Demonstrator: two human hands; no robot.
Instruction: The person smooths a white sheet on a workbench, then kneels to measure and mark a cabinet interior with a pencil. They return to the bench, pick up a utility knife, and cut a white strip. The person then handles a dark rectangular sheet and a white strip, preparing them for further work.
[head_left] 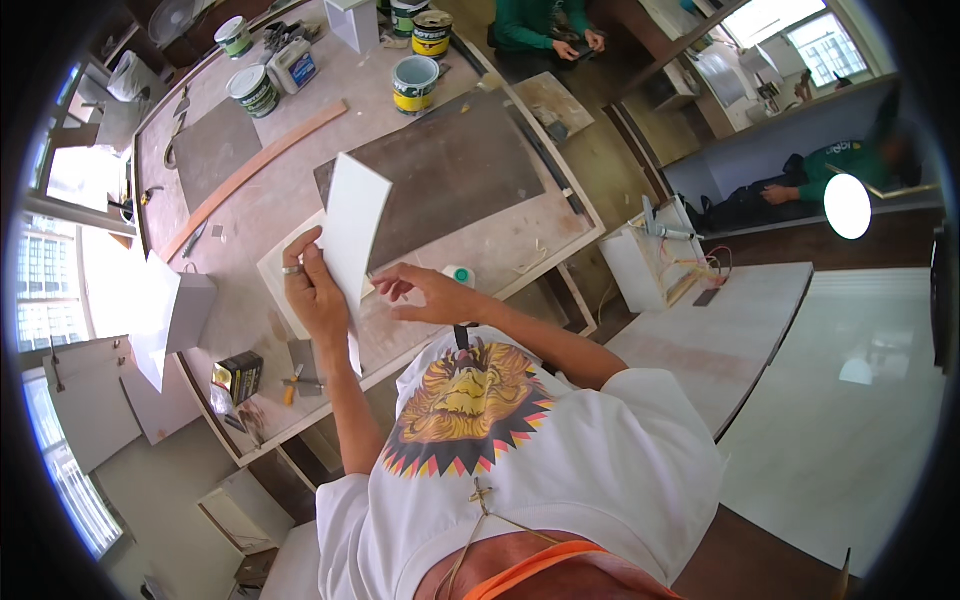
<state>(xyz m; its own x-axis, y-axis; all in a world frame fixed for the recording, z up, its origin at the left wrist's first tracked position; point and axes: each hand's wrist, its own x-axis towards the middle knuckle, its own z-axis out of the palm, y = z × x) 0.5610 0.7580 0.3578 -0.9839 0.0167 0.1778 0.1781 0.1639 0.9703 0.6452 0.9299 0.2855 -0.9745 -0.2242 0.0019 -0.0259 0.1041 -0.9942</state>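
A white rectangular panel (362,215) stands tilted above the near part of the workbench (270,160). My left hand (318,290) is closed around its left edge, with the thumb in front. My right hand (428,295) hovers just right of the panel's lower part, fingers apart and slightly bent, holding nothing. Just beyond the right wrist is a white container with a green top (460,274). Under and behind the left hand lies a pale flat board (283,268). A dark sheet (455,170) covers the bench beyond the panel.
Paint cans (415,85) and a white jug (292,66) stand at the back. A long wooden strip (260,165) crosses the left side. An orange-handled tool (291,386) and a dark can (237,377) sit near left. Two other people (545,30) are beyond the bench and at right.
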